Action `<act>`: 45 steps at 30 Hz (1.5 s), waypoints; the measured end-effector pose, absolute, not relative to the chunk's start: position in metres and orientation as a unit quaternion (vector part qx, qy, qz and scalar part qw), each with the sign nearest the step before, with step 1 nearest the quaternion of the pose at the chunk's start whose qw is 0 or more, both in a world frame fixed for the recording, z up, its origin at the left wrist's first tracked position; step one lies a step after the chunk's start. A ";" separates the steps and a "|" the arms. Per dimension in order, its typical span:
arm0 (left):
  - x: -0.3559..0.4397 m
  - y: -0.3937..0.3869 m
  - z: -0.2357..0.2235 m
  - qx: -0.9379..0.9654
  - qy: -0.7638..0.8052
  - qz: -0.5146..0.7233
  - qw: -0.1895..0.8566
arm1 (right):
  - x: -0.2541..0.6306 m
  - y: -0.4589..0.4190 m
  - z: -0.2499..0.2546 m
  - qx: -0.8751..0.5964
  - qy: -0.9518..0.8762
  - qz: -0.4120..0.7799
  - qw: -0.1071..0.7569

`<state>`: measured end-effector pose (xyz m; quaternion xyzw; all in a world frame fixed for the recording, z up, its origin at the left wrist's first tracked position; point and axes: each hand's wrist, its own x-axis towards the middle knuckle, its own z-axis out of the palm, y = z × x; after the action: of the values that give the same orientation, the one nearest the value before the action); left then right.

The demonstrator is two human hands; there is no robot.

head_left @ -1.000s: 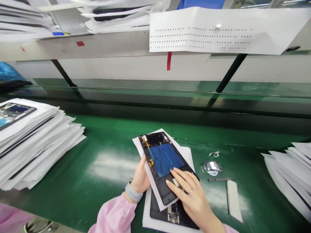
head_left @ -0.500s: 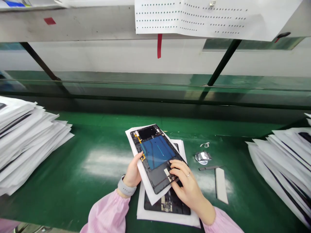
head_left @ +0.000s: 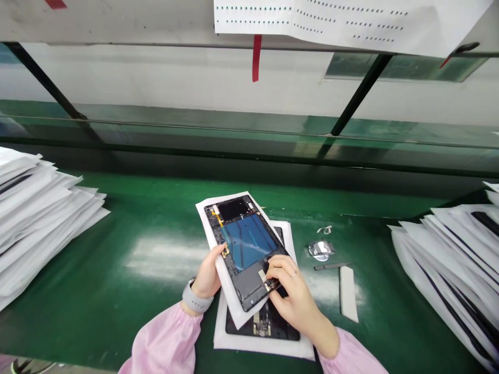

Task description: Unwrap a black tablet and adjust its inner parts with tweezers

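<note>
My left hand (head_left: 208, 275) grips the left edge of an opened dark tablet frame (head_left: 244, 249) with a blue panel, lying on a white sheet and tilted up off the table. My right hand (head_left: 290, 293) rests on the frame's lower right corner, fingers curled and pinched at a small part there; what they pinch is too small to name. Under both lies a second dark tablet frame (head_left: 268, 327) on its own white sheet (head_left: 234, 345).
Tall stacks of white-sheeted frames stand at the left (head_left: 42, 218) and right (head_left: 456, 265). On the green table (head_left: 136, 270) to the right lie a shiny foil piece (head_left: 320, 249), a thin dark tool (head_left: 331, 266) and a white strip (head_left: 348, 293). A shelf rail crosses behind.
My right hand went from lying flat on the frame to curled and pinching at its lower right corner. The view shifted downward and to the right.
</note>
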<state>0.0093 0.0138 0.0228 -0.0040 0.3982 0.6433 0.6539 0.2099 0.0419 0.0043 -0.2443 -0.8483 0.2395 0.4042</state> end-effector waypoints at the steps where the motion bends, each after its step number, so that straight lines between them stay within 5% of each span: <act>1: 0.010 0.014 0.024 -0.003 0.403 0.641 0.653 | 0.210 0.042 0.005 -0.246 -0.847 0.242 0.404; 40: 0.000 0.014 0.028 -0.040 0.468 0.645 0.603 | 0.214 0.039 0.022 -0.193 -0.871 0.272 0.360; 45: -0.003 0.014 0.037 -0.048 0.459 0.639 0.615 | 0.228 0.051 0.023 -0.294 -0.789 0.273 0.465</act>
<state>-0.0025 0.0140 0.0368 -0.0478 0.4594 0.6387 0.6154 0.2280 0.0508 0.0227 -0.2938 -0.7889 0.2732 0.4654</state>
